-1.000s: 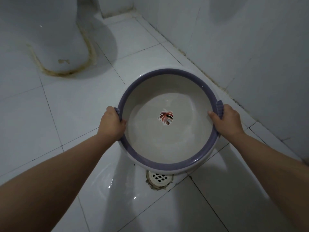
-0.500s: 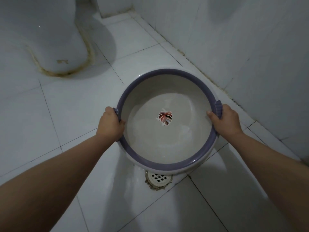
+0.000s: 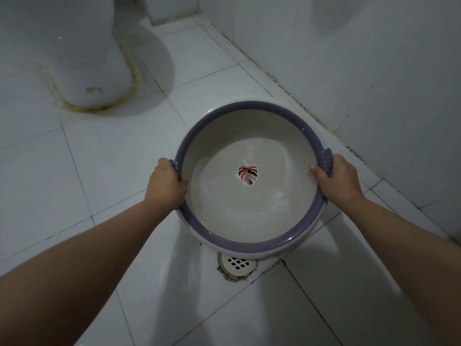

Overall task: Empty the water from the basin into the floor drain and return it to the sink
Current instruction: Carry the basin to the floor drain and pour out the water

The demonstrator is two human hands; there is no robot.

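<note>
- Holding the basin (image 3: 249,203) level above the tiled floor (image 3: 99,171), the person had a hand clamped on each side handle, so the basin hung between the two arms, neither hand nearer than the other.
- The left hand (image 3: 166,187) was closed on the left handle, thumb hooked over the purple rim; its grip was wrapped tight round the rim.
- The right hand (image 3: 336,181) was closed on the ribbed right handle in the same way, thumb inside the rim and the remaining fingers hidden beneath.
- Shallow water (image 3: 274,201) lay in the bottom, over the leaf sticker (image 3: 247,174) at the centre, and it looked not yet poured.
- The floor drain (image 3: 238,263) showed just past the basin's near rim, partly hidden by that rim, lying toward the person and a little left of the basin's middle.
- The line through both handles ran left to right, so tipping the near rim down about that line would probably send the water toward the drain; a small pull toward the body might centre the rim over the grate first.
- The floor was glossy white tile, likely slippery when wet.
- A tiled wall (image 3: 374,83) stood close on the right, and a toilet base (image 3: 82,61) sat well apart near the far left corner of the floor.
- No sink was in view.
</note>
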